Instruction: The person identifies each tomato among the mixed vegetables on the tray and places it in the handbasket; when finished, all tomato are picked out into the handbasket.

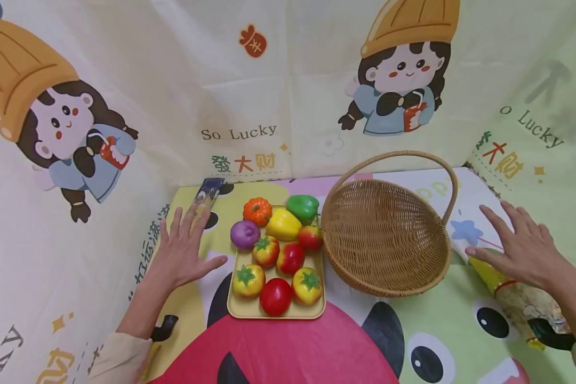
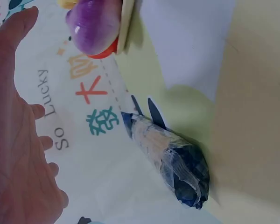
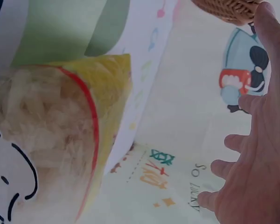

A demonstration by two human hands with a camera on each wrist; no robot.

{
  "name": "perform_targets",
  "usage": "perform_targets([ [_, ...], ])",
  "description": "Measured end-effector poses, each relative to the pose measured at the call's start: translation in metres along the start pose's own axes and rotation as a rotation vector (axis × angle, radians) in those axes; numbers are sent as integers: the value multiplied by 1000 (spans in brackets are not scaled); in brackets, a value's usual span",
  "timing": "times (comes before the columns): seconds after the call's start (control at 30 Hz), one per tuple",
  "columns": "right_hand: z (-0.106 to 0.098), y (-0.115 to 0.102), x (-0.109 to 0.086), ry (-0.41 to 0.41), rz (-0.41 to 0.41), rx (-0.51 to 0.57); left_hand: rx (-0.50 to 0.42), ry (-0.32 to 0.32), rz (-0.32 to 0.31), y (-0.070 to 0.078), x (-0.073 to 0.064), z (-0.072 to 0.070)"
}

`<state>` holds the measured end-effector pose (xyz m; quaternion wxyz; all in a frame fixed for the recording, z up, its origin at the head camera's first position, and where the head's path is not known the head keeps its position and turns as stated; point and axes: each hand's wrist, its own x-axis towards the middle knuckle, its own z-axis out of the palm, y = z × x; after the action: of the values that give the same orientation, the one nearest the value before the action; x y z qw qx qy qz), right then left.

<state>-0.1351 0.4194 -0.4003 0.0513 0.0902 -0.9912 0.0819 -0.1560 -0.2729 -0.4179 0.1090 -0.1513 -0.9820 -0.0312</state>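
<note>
Fingers spread, my left hand [image 1: 181, 256] hovers left of a yellow tray [image 1: 288, 312] and holds nothing. On the tray lie several toy fruits and vegetables, among them a red tomato [image 1: 276, 297], a yellow pepper [image 1: 283, 224], a green pepper [image 1: 302, 208], an orange pumpkin [image 1: 257, 212] and a purple onion-like piece [image 1: 245, 234]. My right hand [image 1: 525, 250], also spread and holding nothing, is to the right of a wicker basket [image 1: 384, 234] with a tall handle. Below that hand lies a yellow-ended clear bag [image 3: 42, 112] of pale pieces.
A dark-blue and clear packet [image 2: 165, 154] lies at the back left, beyond the left hand. Printed cloth walls [image 1: 312, 96] close off the back and both sides. The basket stands right beside the tray, its handle arching up above the table.
</note>
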Motion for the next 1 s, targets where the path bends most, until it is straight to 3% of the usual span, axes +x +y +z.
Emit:
perform_targets([
  [0.2, -7, -12, -10, 61, -44, 52, -51, 26, -33, 6, -9, -3],
  [0.33, -15, -28, -22, 128, -79, 175, -261, -9, -100, 17, -23, 0],
  [0.5, -27, -56, -36, 165, -53, 331, -560, -70, -197, 30, -39, 9],
  [0.67, -35, -88, -49, 240, -43, 380, -722, -72, -252, 36, -47, 24],
  [0.83, -37, -123, -58, 364, -159, 391, -791, -126, -361, 41, -52, 38],
  [1.0, -37, -159, -60, 422, -252, 449, -790, -159, -404, 44, -51, 47],
])
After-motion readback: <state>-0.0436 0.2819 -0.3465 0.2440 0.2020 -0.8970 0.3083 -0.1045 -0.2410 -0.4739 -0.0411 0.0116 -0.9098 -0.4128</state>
